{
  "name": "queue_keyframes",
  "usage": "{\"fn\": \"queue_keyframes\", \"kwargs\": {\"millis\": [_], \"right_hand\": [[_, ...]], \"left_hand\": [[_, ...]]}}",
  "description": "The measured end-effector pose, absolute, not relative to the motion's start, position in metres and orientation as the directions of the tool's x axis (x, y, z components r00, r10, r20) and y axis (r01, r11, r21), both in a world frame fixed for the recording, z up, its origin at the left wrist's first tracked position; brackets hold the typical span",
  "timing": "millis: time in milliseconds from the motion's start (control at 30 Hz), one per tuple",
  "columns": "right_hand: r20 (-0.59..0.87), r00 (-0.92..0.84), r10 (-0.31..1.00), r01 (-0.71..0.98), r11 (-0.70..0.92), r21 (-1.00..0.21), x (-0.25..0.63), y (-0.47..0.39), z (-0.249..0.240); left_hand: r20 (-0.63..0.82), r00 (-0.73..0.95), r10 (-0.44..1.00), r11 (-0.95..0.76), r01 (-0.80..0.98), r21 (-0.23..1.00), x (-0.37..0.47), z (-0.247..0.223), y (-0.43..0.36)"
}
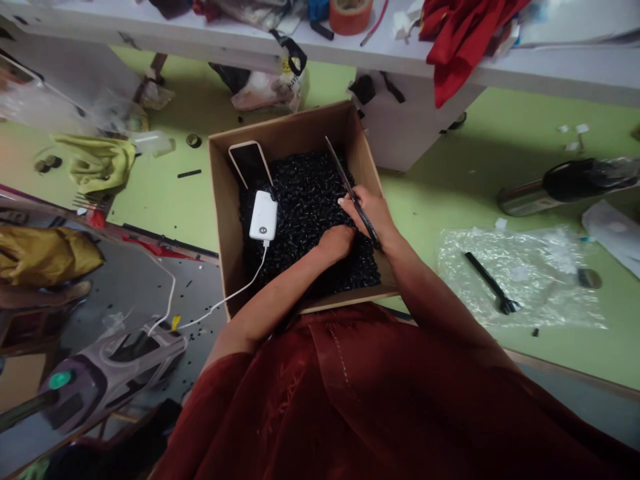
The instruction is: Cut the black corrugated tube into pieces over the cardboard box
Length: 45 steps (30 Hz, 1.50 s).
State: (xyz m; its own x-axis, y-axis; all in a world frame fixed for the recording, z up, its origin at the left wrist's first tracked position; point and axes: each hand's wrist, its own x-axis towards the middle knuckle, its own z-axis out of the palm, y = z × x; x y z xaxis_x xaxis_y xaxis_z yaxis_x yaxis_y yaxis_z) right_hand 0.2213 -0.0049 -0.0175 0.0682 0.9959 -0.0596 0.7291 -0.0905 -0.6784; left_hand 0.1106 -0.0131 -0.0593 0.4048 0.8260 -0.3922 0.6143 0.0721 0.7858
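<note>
Dark red garment, stitched point(360, 393): nearest, across the foreground.

Left hand, bare point(337, 244): curled, knuckles up, down at the black pieces; whether it grips any of them cannot be told, its fingertips being hidden.

Right hand, bare point(370, 210): just beside and beyond the left, closed round a long, narrow, stiff black strip point(344, 177). Strip slanted, one end by the wrist, the other pointing to the box's far side.

Small, glossy black pieces, many point(300, 193): loose heap, inside the box, beneath both hands; exact shape too small to tell.

Open brown cardboard box point(227, 220): before the garment, on the pale green tabletop point(425, 180).

White, rounded rectangular device point(263, 217): in the box, left part; thin white cable point(215, 307) from its near end, passing over the box wall.

Dark-faced, pale-rimmed phone-shaped object point(250, 165): in the box, tilted, beyond the device.

Crinkled clear plastic sheet point(550, 267): right of the box, a long black implement point(485, 277) lying on it.

Steel-and-black cylindrical flask point(525, 197): on its side, beyond the sheet.

Yellow-green crumpled cloth point(97, 160): tabletop, left.

White shelf point(350, 51): farthest; bright red cloth point(453, 50) draped over its edge, orange tape roll point(350, 20) on top.
</note>
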Motion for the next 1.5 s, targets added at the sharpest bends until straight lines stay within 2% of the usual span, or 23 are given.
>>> {"fn": "queue_keyframes", "kwargs": {"millis": [167,300,367,500,567,700,967,1233,1500], "right_hand": [[-0.064,0.065,0.996,0.721,-0.091,-0.686,0.221,-0.005,-0.017],[-0.076,0.042,0.996,0.721,-0.083,-0.688,0.221,-0.006,-0.015],[-0.081,0.031,0.996,0.731,-0.078,-0.678,0.221,-0.006,-0.015],[-0.071,0.015,0.997,0.741,-0.058,-0.669,0.22,-0.006,-0.017],[-0.071,-0.004,0.997,0.744,-0.044,-0.666,0.219,-0.006,-0.018],[-0.104,-0.045,0.994,0.774,-0.031,-0.633,0.216,-0.008,-0.018],[-0.152,-0.12,0.981,0.809,0.008,-0.588,0.206,-0.014,-0.02],[-0.152,-0.212,0.965,0.783,0.074,-0.617,0.194,-0.022,-0.024],[-0.165,-0.323,0.932,0.746,0.143,-0.651,0.194,-0.024,-0.029]], "left_hand": [[-0.414,0.376,0.829,0.078,0.655,0.752,0.125,-0.064,-0.017],[-0.376,0.44,0.816,0.035,0.612,0.79,0.115,-0.059,-0.009],[-0.365,0.446,0.817,0.068,0.555,0.829,0.102,-0.05,-0.003],[-0.489,0.374,0.788,0.328,0.417,0.848,0.066,-0.026,0.006],[-0.491,0.308,0.815,0.423,0.264,0.867,0.048,-0.014,0.009],[-0.424,0.157,0.892,0.438,-0.069,0.896,0.024,0.003,0.012],[-0.45,0.055,0.892,0.441,-0.33,0.835,0.005,-0.001,0.012],[-0.487,0.046,0.872,0.459,-0.417,0.784,-0.003,-0.006,0.015],[-0.485,0.055,0.873,0.464,-0.398,0.791,-0.004,-0.004,0.012]]}}
